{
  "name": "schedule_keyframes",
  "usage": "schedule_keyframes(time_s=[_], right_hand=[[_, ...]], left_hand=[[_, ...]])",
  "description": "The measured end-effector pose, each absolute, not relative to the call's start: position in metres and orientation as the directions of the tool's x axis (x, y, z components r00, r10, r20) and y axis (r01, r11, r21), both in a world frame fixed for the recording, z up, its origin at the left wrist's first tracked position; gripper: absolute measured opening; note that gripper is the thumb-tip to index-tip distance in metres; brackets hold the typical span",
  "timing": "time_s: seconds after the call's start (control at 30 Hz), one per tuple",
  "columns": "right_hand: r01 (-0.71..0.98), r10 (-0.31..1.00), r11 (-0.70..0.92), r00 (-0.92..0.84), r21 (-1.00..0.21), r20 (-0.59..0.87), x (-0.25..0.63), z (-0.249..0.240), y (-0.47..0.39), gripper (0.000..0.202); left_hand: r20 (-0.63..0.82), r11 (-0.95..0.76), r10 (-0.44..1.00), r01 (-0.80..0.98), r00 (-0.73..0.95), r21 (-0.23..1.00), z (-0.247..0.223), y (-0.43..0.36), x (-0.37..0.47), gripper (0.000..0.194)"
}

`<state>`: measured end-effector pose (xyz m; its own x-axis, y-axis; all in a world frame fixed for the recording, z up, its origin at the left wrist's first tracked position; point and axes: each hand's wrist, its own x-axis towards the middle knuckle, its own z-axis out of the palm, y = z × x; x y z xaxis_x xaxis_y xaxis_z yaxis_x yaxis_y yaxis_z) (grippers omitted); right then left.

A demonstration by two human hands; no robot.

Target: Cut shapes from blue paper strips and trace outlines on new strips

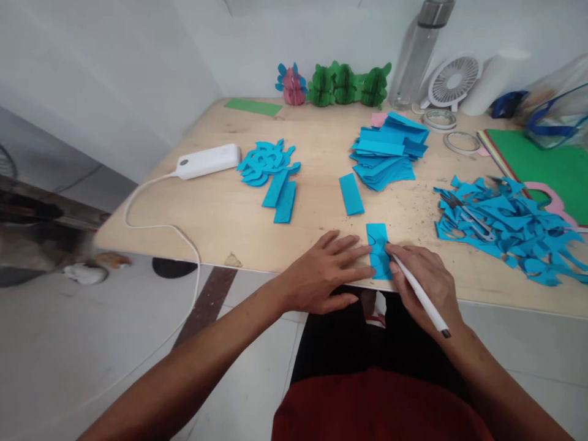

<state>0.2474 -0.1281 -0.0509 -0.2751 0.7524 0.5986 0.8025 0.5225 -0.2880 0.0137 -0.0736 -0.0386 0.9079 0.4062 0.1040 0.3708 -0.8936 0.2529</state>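
A small blue paper strip (377, 236) lies at the table's front edge, with dark curved lines drawn on it. My left hand (324, 269) is open, its spread fingertips resting on the strip's left side. In my right hand (427, 278) is a white pen (421, 294) with a dark end cap; its tip is at the strip's right side, hidden by my fingers. Just beyond lies another blue strip (351, 194). Further back is a stack of folded blue paper (388, 150). Cut blue shapes (266, 160) and two more strips (280, 195) lie to the left.
Blue scraps (514, 223) with scissors (468, 217) among them cover the right side. Green sheets (551, 159), tape rolls (440, 119), a fan (454, 81) and a bottle (418, 58) stand or lie behind. Green paper figures (346, 86) line the wall; a corded white device (209, 161) is left.
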Motion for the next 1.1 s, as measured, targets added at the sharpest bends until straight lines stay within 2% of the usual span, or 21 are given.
schedule_keyframes(time_s=[0.2,0.5,1.1], right_hand=[[0.812,0.748,0.517,-0.276,-0.270,0.603,0.2457,-0.0499,-0.1279,0.028],[0.845,0.734,0.505,-0.313,-0.177,0.603,0.2468,-0.0554,-0.1280,0.027],[0.862,0.739,0.489,-0.328,-0.133,0.588,0.2446,-0.0561,-0.1273,0.025]], left_hand=[[0.090,-0.895,0.402,0.371,0.911,0.247,-0.0373,-0.0736,0.0142,0.048],[0.087,-0.901,0.396,0.368,0.914,0.230,-0.0360,-0.0737,0.0139,0.047],[0.078,-0.904,0.392,0.367,0.917,0.220,-0.0377,-0.0737,0.0140,0.048]])
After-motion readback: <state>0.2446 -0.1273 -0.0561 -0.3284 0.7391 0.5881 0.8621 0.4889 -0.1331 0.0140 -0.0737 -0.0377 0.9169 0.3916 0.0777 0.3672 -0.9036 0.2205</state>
